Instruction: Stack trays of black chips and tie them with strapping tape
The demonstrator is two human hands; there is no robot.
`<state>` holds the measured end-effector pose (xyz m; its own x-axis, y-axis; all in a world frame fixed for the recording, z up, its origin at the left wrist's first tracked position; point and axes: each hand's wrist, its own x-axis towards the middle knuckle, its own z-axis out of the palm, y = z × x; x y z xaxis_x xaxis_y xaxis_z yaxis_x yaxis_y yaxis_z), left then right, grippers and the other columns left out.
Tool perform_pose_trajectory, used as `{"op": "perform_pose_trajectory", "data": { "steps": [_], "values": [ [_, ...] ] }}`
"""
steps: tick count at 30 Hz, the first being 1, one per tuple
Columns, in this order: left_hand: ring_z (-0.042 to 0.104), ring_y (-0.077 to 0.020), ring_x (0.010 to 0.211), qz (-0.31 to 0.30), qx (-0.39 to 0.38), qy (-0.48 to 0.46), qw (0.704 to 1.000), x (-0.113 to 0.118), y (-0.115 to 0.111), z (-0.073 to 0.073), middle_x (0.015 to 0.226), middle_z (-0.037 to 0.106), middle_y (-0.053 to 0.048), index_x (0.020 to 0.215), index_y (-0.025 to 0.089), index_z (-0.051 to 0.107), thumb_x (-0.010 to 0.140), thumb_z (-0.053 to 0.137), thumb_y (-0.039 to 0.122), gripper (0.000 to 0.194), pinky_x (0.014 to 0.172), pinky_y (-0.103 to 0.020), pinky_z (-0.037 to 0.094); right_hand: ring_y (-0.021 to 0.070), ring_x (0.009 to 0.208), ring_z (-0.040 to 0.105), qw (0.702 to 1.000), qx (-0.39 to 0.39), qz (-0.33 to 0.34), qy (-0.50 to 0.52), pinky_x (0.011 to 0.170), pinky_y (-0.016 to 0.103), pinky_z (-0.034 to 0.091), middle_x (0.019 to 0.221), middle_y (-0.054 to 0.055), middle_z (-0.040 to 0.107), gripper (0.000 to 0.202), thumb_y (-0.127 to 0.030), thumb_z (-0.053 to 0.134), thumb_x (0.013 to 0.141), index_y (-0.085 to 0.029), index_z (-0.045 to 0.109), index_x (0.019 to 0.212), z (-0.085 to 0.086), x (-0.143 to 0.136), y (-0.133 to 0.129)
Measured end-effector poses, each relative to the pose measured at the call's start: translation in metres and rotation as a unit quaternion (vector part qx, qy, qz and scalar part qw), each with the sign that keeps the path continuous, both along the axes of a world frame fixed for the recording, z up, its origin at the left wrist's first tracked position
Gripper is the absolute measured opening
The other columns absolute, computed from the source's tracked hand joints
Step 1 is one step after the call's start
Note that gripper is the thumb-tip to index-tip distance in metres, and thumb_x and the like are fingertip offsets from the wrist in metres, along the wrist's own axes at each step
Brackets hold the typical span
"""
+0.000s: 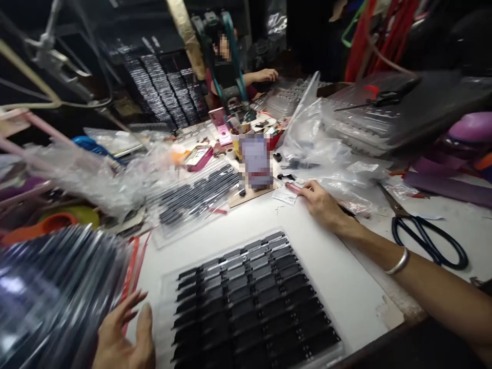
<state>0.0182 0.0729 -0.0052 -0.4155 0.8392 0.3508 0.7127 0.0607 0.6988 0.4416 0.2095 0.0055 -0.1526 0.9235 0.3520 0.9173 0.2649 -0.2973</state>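
My right hand (pixel 325 207) is reached out over the white tabletop, its fingers closed on the end of a short pink stick-like tool (pixel 292 187). A small white paper slip (pixel 284 196) lies just under that tool. Low on the left, my left hand (pixel 126 335) has its fingers apart and holds nothing. Beside it lies a clear tray (pixel 249 287) filled with rows of flat black pieces, some with comb-like ridges. On its other side is a pile of shiny plastic-wrapped dark pieces (pixel 61 292).
Large black-handled scissors (pixel 428 241) lie at the right. Behind stand a phone (pixel 257 161), a second tray of dark strips (pixel 200 195) and heaped clear plastic bags (pixel 326 138). Stacked clear trays (pixel 369 118) fill the back right. Across the table sits another person (pixel 230 72).
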Motion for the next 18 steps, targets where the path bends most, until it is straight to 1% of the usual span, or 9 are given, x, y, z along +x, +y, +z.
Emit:
{"op": "perform_pose_trajectory", "data": {
  "steps": [3, 5, 6, 9, 10, 12, 14, 16, 18],
  "values": [
    [0.056, -0.0208, 0.091, 0.003, 0.037, 0.009, 0.999, 0.016, -0.001, 0.016, 0.102, 0.060, -0.007, 0.109, 0.018, 0.057, 0.084, 0.052, 0.037, 0.032, 0.084, -0.034, 0.043, 0.0226, 0.082, 0.056, 0.998, 0.013, 0.054, -0.011, 0.075, 0.033, 0.048, 0.092, 0.012, 0.055, 0.031, -0.017, 0.038, 0.086, -0.015, 0.065, 0.102, -0.001, -0.005, 0.001],
    [0.057, -0.0198, 0.093, -0.010, 0.036, -0.007, 0.999, 0.015, -0.006, 0.022, 0.103, 0.061, -0.008, 0.108, 0.017, 0.057, 0.085, 0.050, 0.035, 0.030, 0.082, -0.033, 0.044, 0.0239, 0.083, 0.057, 0.996, 0.014, 0.082, -0.030, 0.076, 0.035, 0.047, 0.091, 0.013, 0.058, 0.031, -0.022, 0.038, 0.086, -0.013, 0.067, 0.096, 0.008, -0.008, -0.003],
    [0.057, -0.0197, 0.094, -0.017, 0.022, -0.010, 1.000, 0.012, -0.012, 0.024, 0.104, 0.061, -0.007, 0.108, 0.017, 0.057, 0.085, 0.050, 0.034, 0.029, 0.082, -0.032, 0.045, 0.0244, 0.083, 0.058, 0.996, 0.026, 0.078, -0.035, 0.077, 0.035, 0.047, 0.093, 0.015, 0.060, 0.032, -0.025, 0.039, 0.087, -0.012, 0.067, 0.094, 0.018, -0.009, -0.008],
    [0.057, -0.0205, 0.098, -0.029, -0.036, -0.025, 0.999, 0.000, -0.041, 0.028, 0.109, 0.061, -0.008, 0.111, 0.018, 0.058, 0.085, 0.050, 0.034, 0.032, 0.083, -0.033, 0.045, 0.0275, 0.090, 0.060, 0.995, 0.084, 0.014, -0.048, 0.080, 0.038, 0.046, 0.103, 0.016, 0.062, 0.041, -0.040, 0.037, 0.090, -0.015, 0.066, 0.105, 0.056, -0.007, -0.040],
    [0.057, -0.0210, 0.099, -0.032, -0.059, -0.042, 0.997, -0.003, -0.053, 0.029, 0.111, 0.061, -0.009, 0.113, 0.018, 0.057, 0.086, 0.049, 0.036, 0.033, 0.083, -0.033, 0.045, 0.0290, 0.097, 0.058, 0.997, 0.055, 0.019, -0.048, 0.084, 0.041, 0.044, 0.109, 0.015, 0.062, 0.045, -0.045, 0.034, 0.091, -0.017, 0.063, 0.112, 0.067, -0.006, -0.055],
    [0.058, -0.0217, 0.100, -0.044, -0.109, -0.105, 0.987, -0.005, -0.075, 0.027, 0.114, 0.061, -0.010, 0.119, 0.018, 0.055, 0.086, 0.048, 0.038, 0.038, 0.085, -0.034, 0.046, 0.0282, 0.092, 0.062, 0.999, 0.005, 0.038, -0.021, 0.080, 0.041, 0.047, 0.103, 0.010, 0.066, 0.047, -0.055, 0.039, 0.087, -0.025, 0.061, 0.116, 0.078, -0.004, -0.091],
    [0.057, -0.0220, 0.106, -0.066, -0.135, -0.166, 0.975, -0.003, -0.093, 0.021, 0.117, 0.061, -0.010, 0.122, 0.018, 0.053, 0.087, 0.048, 0.039, 0.042, 0.090, -0.035, 0.044, 0.0273, 0.091, 0.063, 0.996, -0.057, 0.071, 0.006, 0.077, 0.041, 0.049, 0.102, 0.006, 0.068, 0.043, -0.058, 0.044, 0.084, -0.030, 0.062, 0.112, 0.071, -0.009, -0.128],
    [0.053, -0.0219, 0.113, -0.076, -0.135, -0.179, 0.971, 0.001, -0.103, 0.016, 0.122, 0.059, -0.010, 0.124, 0.018, 0.052, 0.087, 0.048, 0.039, 0.043, 0.097, -0.036, 0.041, 0.0256, 0.093, 0.063, 0.985, -0.135, 0.085, 0.063, 0.079, 0.039, 0.051, 0.103, 0.005, 0.067, 0.040, -0.051, 0.045, 0.085, -0.027, 0.062, 0.113, 0.052, -0.022, -0.161],
    [0.052, -0.0220, 0.115, -0.060, -0.126, -0.163, 0.977, 0.007, -0.109, 0.012, 0.123, 0.058, -0.009, 0.122, 0.018, 0.055, 0.087, 0.048, 0.039, 0.041, 0.099, -0.036, 0.039, 0.0245, 0.094, 0.063, 0.980, -0.148, 0.044, 0.124, 0.082, 0.037, 0.051, 0.102, 0.005, 0.067, 0.039, -0.048, 0.045, 0.085, -0.024, 0.062, 0.111, 0.033, -0.038, -0.189]
  ]
}}
